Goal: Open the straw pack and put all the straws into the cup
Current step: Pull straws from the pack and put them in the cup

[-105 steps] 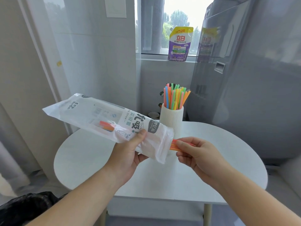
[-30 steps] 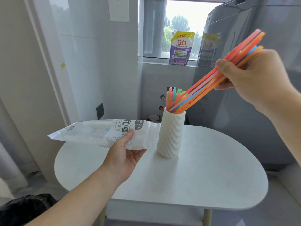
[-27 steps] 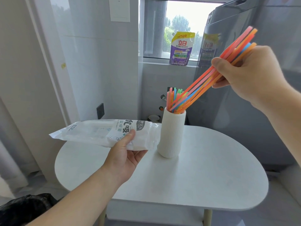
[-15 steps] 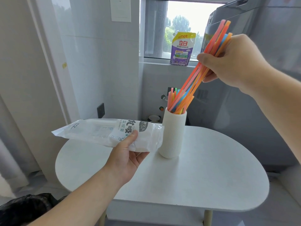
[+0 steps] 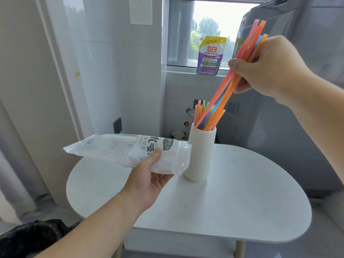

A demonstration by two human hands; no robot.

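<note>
White tiled walls and a window stand behind the round white bench. On it a ribbed cup stands upright. The right grip curls closed around a tilted bundle of straws, whose lower ends are inside the cup. The left grip pinches the straw pack, held above the bench just beside the cup.

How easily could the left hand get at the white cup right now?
Probably yes: the cup stands close by the left hand, with nothing between but the straw pack it grips. It would likely need to drop the pack first.
</note>
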